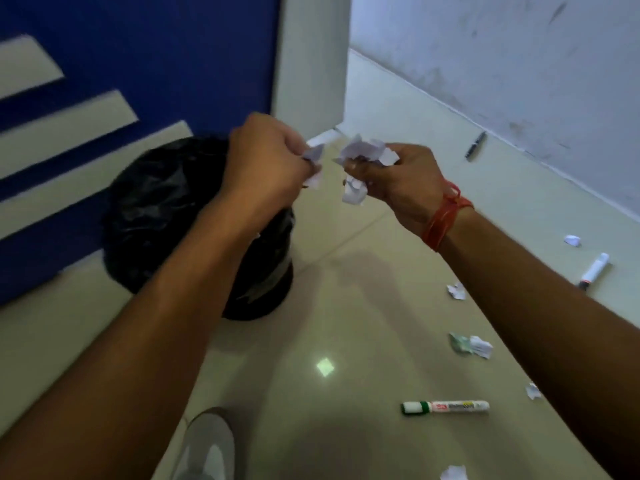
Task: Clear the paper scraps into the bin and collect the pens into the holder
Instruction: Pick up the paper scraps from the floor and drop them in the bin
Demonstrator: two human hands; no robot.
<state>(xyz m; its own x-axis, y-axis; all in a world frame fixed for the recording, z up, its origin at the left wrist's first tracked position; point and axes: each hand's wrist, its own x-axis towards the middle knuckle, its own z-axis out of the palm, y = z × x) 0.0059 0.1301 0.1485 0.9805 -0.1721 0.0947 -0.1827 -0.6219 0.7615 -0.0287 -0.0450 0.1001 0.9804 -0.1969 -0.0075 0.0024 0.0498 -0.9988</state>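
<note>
Head view puts both your hands over the floor (346, 306), just right of the bin (166, 216), whose black liner mouth lies below your left wrist. Your left hand (266, 164) has a closed grip on a small white scrap (313, 155); your right hand (398, 181) has a closed grip on a crumpled wad (363, 154), with a loose piece hanging under the fingers. Neither load is over the opening yet, I judge. Carry both hands left until they sit above the liner mouth, then loosen the fingers low and close so nothing drifts out. More scraps lie on the floor at right, one (471, 344) near your right forearm. A green-capped pen (446, 407) lies near, a white one (594, 271) farther right, a dark one (475, 146) by the far wall. No holder shows.
</note>
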